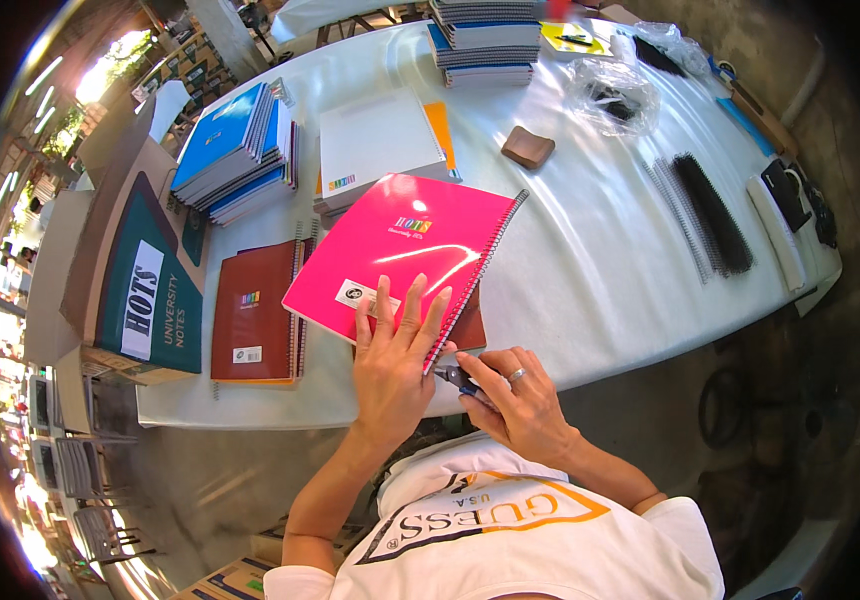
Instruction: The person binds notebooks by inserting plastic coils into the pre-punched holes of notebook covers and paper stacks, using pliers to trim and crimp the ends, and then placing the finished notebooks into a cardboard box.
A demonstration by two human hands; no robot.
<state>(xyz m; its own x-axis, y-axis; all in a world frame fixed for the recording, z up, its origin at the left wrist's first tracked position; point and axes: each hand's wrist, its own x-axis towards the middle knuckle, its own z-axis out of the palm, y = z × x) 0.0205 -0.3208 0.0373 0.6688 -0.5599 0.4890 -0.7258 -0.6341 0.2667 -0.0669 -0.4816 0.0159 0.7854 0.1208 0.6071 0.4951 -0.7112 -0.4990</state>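
Observation:
A pink spiral notebook (370, 250) lies tilted near the table's front edge, its wire coil along the right side. My left hand (395, 350) rests on the cover's lower part, fingers spread flat over it beside a small white label. Closed in my right hand (520, 400) is a pair of pliers (462, 382) with dark handles. Their jaws are at the bottom end of the coil; whether they grip the wire is too small to tell. Part of a brown notebook (470, 328) shows from under the pink one.
Brown notebooks (253, 315) lie to the left, beside an open cardboard box (140, 280). Blue notebooks (225, 140), a white-topped stack (375, 140) and another stack (485, 45) stand farther back. To the right are a brown block (528, 147), loose black coils (712, 215) and a clear plastic bag (610, 95).

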